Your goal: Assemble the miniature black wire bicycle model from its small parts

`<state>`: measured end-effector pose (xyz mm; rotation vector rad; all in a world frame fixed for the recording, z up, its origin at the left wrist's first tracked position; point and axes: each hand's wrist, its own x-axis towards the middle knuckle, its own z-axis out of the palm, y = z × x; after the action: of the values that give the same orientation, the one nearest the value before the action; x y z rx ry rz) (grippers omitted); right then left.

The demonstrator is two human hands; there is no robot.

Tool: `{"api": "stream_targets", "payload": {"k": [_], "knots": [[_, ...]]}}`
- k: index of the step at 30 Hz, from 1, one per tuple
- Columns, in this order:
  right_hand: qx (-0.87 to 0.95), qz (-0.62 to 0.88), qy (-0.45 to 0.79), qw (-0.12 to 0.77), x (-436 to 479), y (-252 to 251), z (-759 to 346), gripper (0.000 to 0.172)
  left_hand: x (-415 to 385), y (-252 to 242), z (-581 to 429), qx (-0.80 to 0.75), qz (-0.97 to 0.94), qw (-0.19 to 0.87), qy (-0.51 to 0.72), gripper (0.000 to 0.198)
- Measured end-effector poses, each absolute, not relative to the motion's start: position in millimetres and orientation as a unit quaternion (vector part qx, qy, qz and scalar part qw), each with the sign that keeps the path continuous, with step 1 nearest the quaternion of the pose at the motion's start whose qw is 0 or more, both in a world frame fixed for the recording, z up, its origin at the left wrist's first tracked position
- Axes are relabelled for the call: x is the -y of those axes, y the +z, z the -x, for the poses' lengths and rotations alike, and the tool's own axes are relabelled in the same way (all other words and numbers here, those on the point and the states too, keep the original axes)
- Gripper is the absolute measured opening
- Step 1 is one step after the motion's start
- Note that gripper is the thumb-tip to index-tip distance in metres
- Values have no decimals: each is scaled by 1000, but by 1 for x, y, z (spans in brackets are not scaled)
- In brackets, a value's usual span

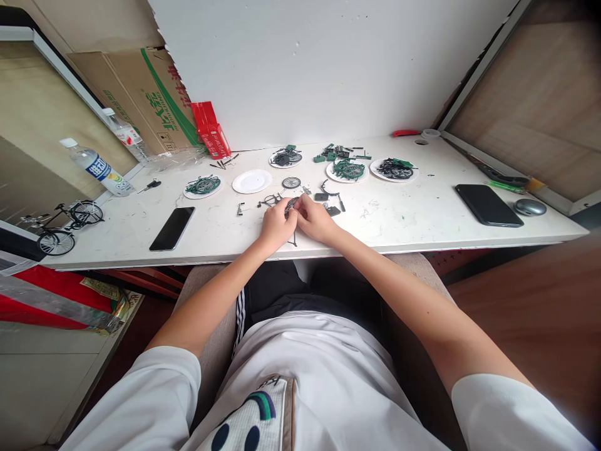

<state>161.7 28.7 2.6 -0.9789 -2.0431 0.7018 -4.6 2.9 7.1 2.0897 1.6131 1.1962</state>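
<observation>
Dark wheel-like part (292, 204), clamped in fingers (306, 205) of left hand (278, 223) and right hand (316, 220) (loose wheel (291, 182) beyond).

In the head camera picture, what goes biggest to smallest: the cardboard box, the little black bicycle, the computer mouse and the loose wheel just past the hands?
1. Cardboard box
2. Black model bicycle
3. Computer mouse
4. Loose spoked wheel
</observation>
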Motion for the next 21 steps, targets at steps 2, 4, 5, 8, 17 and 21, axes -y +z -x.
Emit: {"api": "stream_targets", "payload": {"k": [2, 4, 5, 8, 17, 21], "knots": [[799, 379, 273, 379, -29, 3, -162, 14, -3, 7, 5, -551, -717, 118, 410, 26], [800, 373, 270, 385, -29, 2, -162, 14, -2, 7, 4, -551, -718, 115, 410, 25], [801, 370, 268, 388, -29, 2, -162, 15, -2, 8, 4, -551, -718, 114, 410, 25], [801, 365, 265, 393, -30, 1, -162, 14, -1, 8, 4, -552, -718, 112, 409, 25], [802, 368, 267, 387, -30, 1, -162, 16, -2, 9, 4, -552, -716, 120, 410, 26], [802, 374, 267, 382, -29, 2, -162, 15, -2, 7, 4, -550, -717, 115, 412, 27]]}}
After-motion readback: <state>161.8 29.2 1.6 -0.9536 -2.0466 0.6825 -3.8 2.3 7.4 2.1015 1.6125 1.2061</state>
